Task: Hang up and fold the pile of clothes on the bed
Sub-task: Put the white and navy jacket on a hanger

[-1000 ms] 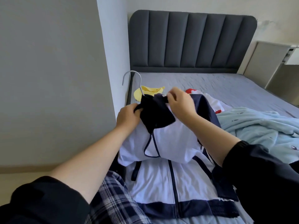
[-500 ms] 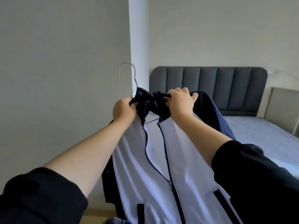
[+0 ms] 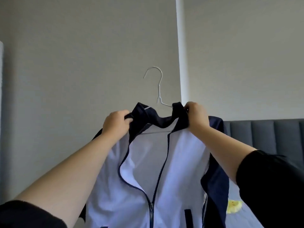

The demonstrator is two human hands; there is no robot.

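- Since the earlier frames, both hands have raised the jacket (image 3: pixel 181 162) higher above the bed (image 3: pixel 241 219) and drawn its collar ends apart.
- Head view: left hand (image 3: pixel 115 124) grips the left collar end, fingers curled round the dark fabric, forearm extended up and forward.
- Right hand (image 3: pixel 196 116) pinches the right collar end, fingers curled, forearm extended likewise.
- Jacket hangs in the air on the hanger (image 3: pixel 158 89), zip partly open.
- Hanger shoulders are hidden inside the jacket.
- Jacket hem is cut off at the lower edge; a yellow item (image 3: pixel 233 208) on the bed is too blurred to identify.
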